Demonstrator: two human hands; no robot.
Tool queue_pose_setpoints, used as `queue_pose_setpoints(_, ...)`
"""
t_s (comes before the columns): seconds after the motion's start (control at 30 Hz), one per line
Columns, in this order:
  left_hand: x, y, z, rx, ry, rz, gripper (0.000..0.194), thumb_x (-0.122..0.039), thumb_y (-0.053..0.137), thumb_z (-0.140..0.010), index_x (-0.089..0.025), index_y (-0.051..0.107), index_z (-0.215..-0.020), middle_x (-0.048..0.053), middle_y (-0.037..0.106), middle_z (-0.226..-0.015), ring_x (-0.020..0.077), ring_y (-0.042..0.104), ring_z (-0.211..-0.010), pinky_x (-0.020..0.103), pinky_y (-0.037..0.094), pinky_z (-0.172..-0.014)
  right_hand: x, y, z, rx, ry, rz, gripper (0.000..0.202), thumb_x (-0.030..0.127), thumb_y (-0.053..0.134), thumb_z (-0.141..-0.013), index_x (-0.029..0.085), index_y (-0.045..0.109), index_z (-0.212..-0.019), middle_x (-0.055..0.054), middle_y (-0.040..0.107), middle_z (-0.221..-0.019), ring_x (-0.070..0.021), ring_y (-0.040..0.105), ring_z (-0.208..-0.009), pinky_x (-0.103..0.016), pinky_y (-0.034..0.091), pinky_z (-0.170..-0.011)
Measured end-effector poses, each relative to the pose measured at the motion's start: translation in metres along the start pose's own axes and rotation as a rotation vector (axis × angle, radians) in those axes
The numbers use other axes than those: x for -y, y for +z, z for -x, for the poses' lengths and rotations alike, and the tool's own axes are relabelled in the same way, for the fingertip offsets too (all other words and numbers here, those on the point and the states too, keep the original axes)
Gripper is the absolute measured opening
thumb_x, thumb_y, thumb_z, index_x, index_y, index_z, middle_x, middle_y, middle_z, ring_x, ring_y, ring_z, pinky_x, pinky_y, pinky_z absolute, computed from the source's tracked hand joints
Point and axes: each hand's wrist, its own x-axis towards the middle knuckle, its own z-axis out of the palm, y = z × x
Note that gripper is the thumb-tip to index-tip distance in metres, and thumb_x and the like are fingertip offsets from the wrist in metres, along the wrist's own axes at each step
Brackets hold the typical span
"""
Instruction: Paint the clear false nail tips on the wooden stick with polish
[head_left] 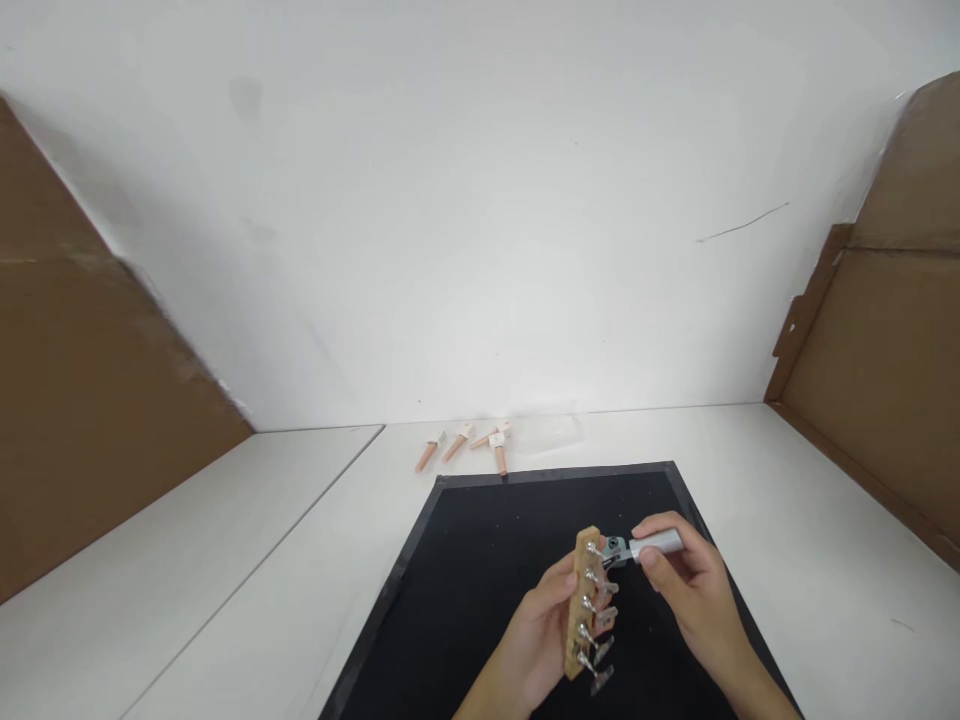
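Note:
My left hand (531,625) grips a narrow wooden bar (574,628), held upright and slightly tilted above the black mat. Several short metal stalks stick out from the bar's right side, most bearing clear, flat tips (602,650) that resemble false nails. My right hand (694,590) pinches the silver-grey handle of a small tool (656,543) between thumb and fingers. Its metal and teal head is at the bar's top end, by the uppermost stalk. Whether the head touches that stalk, I cannot tell.
Behind the black mat (480,530), on the white table (285,520), lie several tan bottles with white caps (500,457) and a clear plastic tray (551,435). Brown cardboard panels stand at the left (90,400) and right (885,380), with a white wall behind.

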Motion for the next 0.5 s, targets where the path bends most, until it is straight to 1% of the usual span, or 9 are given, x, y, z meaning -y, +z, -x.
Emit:
queue_pose_setpoints(0.07,-0.0004,0.0002,-0.0002,-0.001,-0.003,0.004,0.039,-0.026,0.076,-0.055,-0.014,0.068,-0.092,0.001,0.056,-0.063,0.0088,0.047,-0.056,0.023,0.03,-0.053,0.0011,0.0001,-0.0006,0.0,0.005,0.006,0.02,0.039,0.064,-0.075,0.02,0.063,-0.071,0.004,0.049,-0.052,-0.0104,0.042,-0.041,-0.019,0.037,-0.038)
queue_pose_setpoints(0.2,-0.0008,0.001,-0.0003,-0.001,-0.005,0.005,0.04,-0.026,0.077,-0.054,-0.013,0.068,-0.091,0.001,0.054,-0.062,0.0086,0.046,-0.056,0.023,0.03,-0.054,0.0021,0.0005,-0.0014,0.006,-0.005,0.005,0.02,0.039,0.065,-0.075,0.019,0.063,-0.071,0.002,0.055,-0.056,-0.0109,0.046,-0.043,-0.019,0.041,-0.041)
queue_pose_setpoints(0.33,-0.0006,0.0012,-0.0003,0.023,-0.003,-0.005,0.04,-0.027,0.076,-0.055,-0.013,0.068,-0.091,0.001,0.053,-0.061,0.0077,0.044,-0.055,0.022,0.028,-0.053,0.0013,0.0001,-0.0011,0.023,-0.008,0.004,0.018,0.037,0.064,-0.076,0.019,0.063,-0.071,0.002,0.056,-0.056,-0.0107,0.047,-0.043,-0.019,0.041,-0.041)
queue_pose_setpoints(0.5,0.0001,0.0005,-0.0004,0.045,0.005,-0.011,0.039,-0.027,0.075,-0.056,-0.013,0.067,-0.092,0.0,0.051,-0.06,0.0072,0.042,-0.055,0.022,0.028,-0.053,0.0004,-0.0003,-0.0009,0.035,-0.026,-0.009,0.016,0.034,0.064,-0.076,0.019,0.064,-0.072,-0.001,0.063,-0.063,-0.0121,0.054,-0.046,-0.019,0.046,-0.044)
